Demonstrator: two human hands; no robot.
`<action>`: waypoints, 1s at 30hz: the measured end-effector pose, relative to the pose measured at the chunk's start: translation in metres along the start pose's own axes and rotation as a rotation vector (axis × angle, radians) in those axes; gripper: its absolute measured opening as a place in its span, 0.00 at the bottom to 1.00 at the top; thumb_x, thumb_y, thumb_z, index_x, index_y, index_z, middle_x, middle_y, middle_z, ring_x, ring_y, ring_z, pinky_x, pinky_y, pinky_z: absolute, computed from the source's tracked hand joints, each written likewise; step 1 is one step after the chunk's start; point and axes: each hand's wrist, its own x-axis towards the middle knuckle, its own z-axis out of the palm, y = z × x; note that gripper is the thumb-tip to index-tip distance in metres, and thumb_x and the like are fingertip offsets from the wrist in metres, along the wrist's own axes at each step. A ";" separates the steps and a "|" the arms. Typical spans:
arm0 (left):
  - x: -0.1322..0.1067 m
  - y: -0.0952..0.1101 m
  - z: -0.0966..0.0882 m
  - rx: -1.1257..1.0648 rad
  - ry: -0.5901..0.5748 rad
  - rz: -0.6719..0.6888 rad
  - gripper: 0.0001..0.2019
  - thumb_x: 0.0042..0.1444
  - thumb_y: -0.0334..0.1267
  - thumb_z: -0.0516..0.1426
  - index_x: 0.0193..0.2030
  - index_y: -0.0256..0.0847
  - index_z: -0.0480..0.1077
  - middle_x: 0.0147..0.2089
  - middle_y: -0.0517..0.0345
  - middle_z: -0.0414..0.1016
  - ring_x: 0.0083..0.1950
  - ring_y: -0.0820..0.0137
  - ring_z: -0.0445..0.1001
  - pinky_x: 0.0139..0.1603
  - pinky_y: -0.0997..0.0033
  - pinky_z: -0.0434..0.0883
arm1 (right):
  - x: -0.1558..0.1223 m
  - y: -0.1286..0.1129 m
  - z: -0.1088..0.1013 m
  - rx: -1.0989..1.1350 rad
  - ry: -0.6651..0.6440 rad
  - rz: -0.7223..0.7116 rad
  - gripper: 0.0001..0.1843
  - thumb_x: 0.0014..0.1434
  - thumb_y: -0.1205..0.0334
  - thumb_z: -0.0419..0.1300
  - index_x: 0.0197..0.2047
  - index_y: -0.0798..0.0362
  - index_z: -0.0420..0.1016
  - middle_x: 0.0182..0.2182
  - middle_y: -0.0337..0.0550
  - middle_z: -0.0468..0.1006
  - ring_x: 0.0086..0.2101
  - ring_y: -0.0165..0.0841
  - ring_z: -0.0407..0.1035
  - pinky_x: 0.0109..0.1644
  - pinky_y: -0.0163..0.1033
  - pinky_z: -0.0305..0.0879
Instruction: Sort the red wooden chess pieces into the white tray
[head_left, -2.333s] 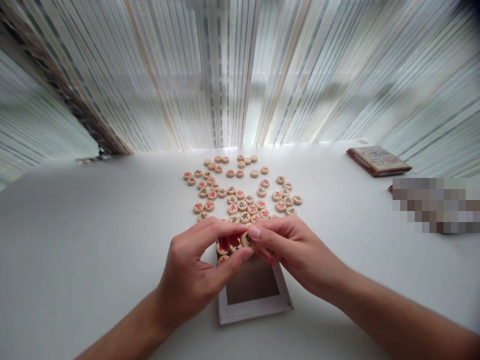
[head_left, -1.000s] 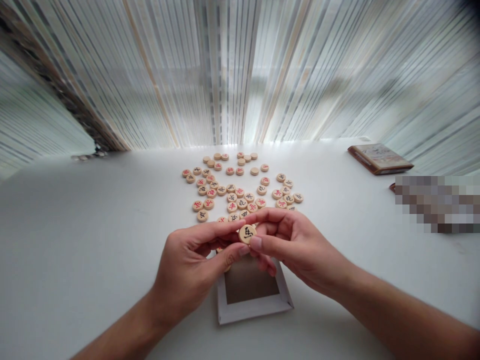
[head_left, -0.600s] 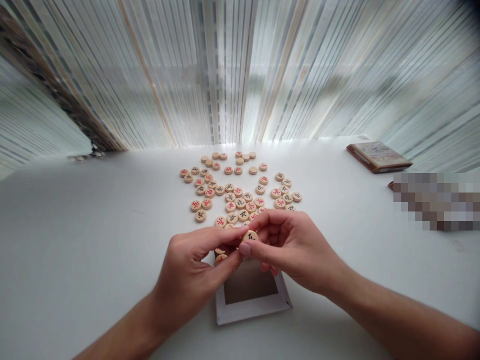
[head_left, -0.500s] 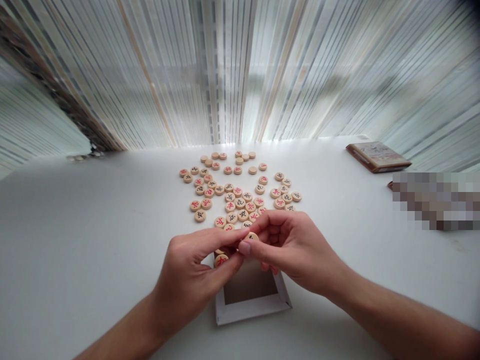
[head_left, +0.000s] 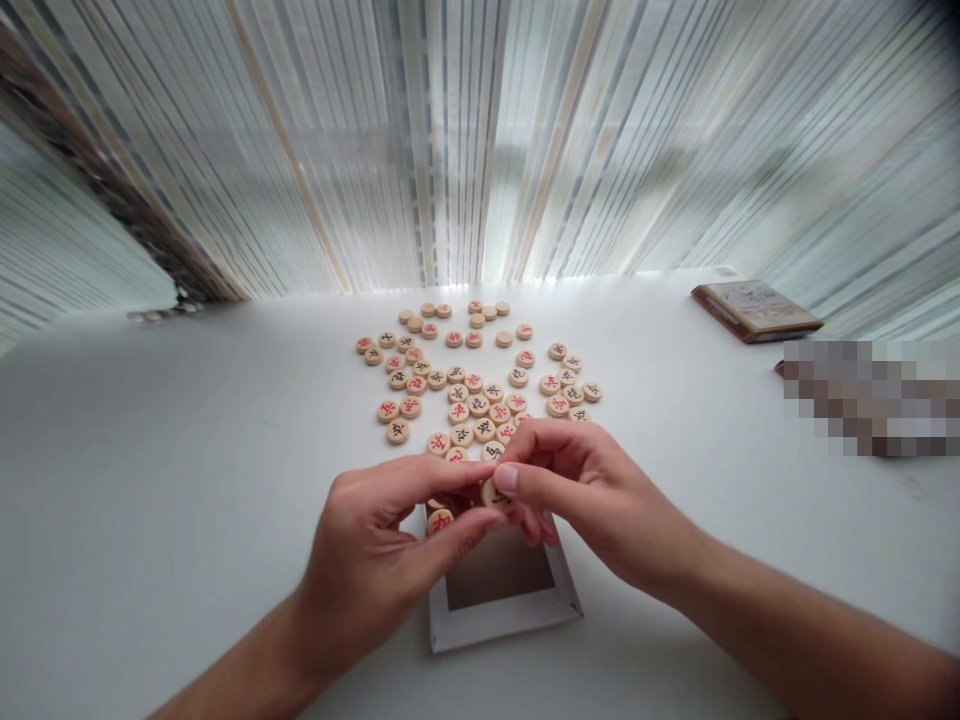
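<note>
Left hand [head_left: 375, 535] and right hand [head_left: 600, 500], thumbs and fingers nearly closed, are pinching one xiangqi piece [head_left: 491, 497] over a white-rimmed box [head_left: 510, 622].

The right hand [head_left: 600, 495] hides part of the held disc [head_left: 491, 495] from me; the picture's right edge crops a pixelated object [head_left: 874, 400].

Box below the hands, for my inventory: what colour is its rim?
The rim is white, clearest in the head view.

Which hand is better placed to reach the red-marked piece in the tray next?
Left hand, probably: it's beside that red-marked piece; the right hand is farther across. Both hold a black-marked piece.
</note>
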 end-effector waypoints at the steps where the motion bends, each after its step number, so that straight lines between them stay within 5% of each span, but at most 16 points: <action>1: 0.000 0.000 0.000 -0.013 0.006 -0.006 0.16 0.58 0.27 0.72 0.51 0.47 0.87 0.38 0.64 0.89 0.35 0.76 0.84 0.40 0.83 0.79 | 0.000 0.001 0.000 0.005 -0.002 0.003 0.19 0.56 0.53 0.78 0.30 0.56 0.78 0.22 0.37 0.77 0.21 0.24 0.66 0.24 0.28 0.64; 5: 0.001 0.001 -0.001 -0.028 0.026 0.005 0.20 0.58 0.24 0.72 0.53 0.51 0.87 0.42 0.65 0.90 0.37 0.77 0.85 0.41 0.85 0.79 | 0.002 0.003 -0.001 0.036 -0.017 0.013 0.21 0.58 0.47 0.77 0.34 0.56 0.79 0.21 0.36 0.77 0.20 0.25 0.67 0.25 0.30 0.65; 15: 0.003 0.002 0.000 0.036 -0.001 0.121 0.20 0.57 0.23 0.71 0.54 0.48 0.86 0.42 0.61 0.90 0.38 0.73 0.86 0.43 0.81 0.81 | 0.001 -0.001 0.000 0.022 0.004 0.097 0.21 0.47 0.57 0.84 0.31 0.56 0.78 0.22 0.35 0.78 0.21 0.22 0.65 0.24 0.27 0.61; 22: 0.002 0.001 -0.002 -0.017 0.021 0.017 0.19 0.57 0.25 0.72 0.53 0.48 0.87 0.39 0.60 0.90 0.34 0.73 0.85 0.40 0.80 0.82 | 0.001 0.002 -0.001 0.025 -0.032 0.054 0.17 0.57 0.52 0.78 0.32 0.56 0.81 0.19 0.36 0.76 0.20 0.25 0.66 0.25 0.30 0.65; 30: 0.000 0.000 -0.002 -0.072 0.050 -0.035 0.22 0.55 0.23 0.72 0.53 0.51 0.87 0.40 0.62 0.90 0.35 0.75 0.85 0.39 0.83 0.81 | 0.002 0.002 -0.001 0.159 -0.051 0.077 0.20 0.46 0.62 0.84 0.37 0.57 0.83 0.26 0.38 0.81 0.23 0.25 0.70 0.26 0.28 0.68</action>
